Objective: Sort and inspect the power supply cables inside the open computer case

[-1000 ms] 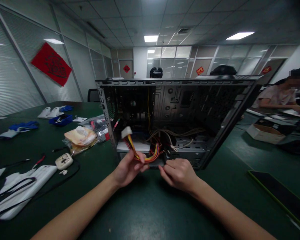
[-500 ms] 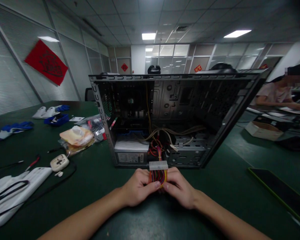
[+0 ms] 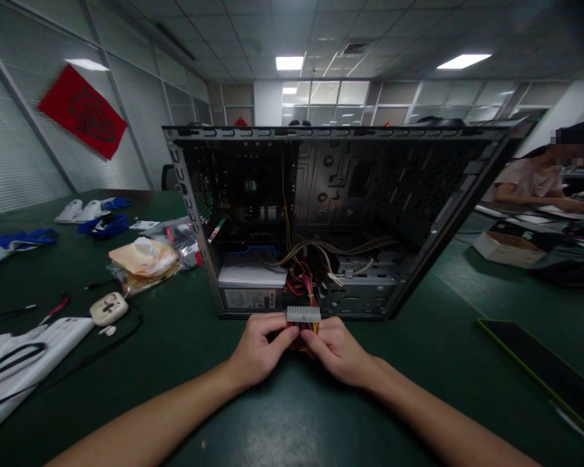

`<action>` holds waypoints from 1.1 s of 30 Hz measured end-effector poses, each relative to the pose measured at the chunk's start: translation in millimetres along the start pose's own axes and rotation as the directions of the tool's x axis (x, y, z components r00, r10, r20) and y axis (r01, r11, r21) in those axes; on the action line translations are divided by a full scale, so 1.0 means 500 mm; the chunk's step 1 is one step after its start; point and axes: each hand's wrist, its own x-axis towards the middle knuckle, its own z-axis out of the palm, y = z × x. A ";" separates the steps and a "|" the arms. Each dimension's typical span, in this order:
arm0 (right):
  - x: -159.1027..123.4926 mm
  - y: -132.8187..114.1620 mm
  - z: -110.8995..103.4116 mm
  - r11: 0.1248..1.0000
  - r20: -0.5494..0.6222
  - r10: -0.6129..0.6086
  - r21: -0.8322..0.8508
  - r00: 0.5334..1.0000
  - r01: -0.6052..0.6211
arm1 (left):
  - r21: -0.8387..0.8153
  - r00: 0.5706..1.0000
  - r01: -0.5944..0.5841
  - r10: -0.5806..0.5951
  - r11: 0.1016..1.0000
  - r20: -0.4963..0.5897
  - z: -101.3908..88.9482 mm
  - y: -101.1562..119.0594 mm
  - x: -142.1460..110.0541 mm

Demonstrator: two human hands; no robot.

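An opened computer case (image 3: 321, 133) stands on the green table, its inside facing me. Just in front of its lower edge, a wide whitish power connector (image 3: 304, 314) points up, with a bundle of red, yellow and purple wires curving below it. My left hand (image 3: 263, 347) grips the bundle from the left, thumb pressed on the wires under the plug. From the right, my right hand (image 3: 338, 347) pinches the same bundle, the thumbs almost meeting. Behind the plug, more coloured wires and a loose white plug (image 3: 335, 279) hang in the case. The fingertips behind the wires are hidden.
A plastic bag (image 3: 143, 259), a cream round-cornered gadget (image 3: 109, 309) and a white power strip (image 3: 43, 370) lie at left. Blue-and-white gloves (image 3: 24, 240) are farther back. At right lie a dark green-edged slab (image 3: 540, 370) and an open box (image 3: 509, 250); a person sits beyond.
Both thumbs have moved up nearer the plug, covering more of the wires. The plug sits slightly higher and farther left in view, and the whole view has shifted a little.
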 end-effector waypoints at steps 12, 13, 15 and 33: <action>-0.004 0.003 0.005 0.952 -0.102 0.224 0.235 0.969 -0.195 | 0.180 0.993 -0.114 0.115 0.977 0.002 -0.008 -0.008 0.005; -0.005 0.003 0.005 0.950 -0.102 0.228 0.239 0.968 -0.199 | 0.200 0.991 -0.136 0.136 0.970 0.015 -0.010 -0.010 0.005; -0.006 0.004 0.005 0.950 -0.099 0.228 0.241 0.969 -0.199 | 0.243 0.985 -0.172 0.168 0.955 0.039 -0.012 -0.015 0.005; -0.016 0.015 0.007 0.983 -0.191 0.105 0.168 0.976 -0.073 | 0.067 0.979 -0.152 0.159 0.986 -0.125 0.005 -0.004 0.002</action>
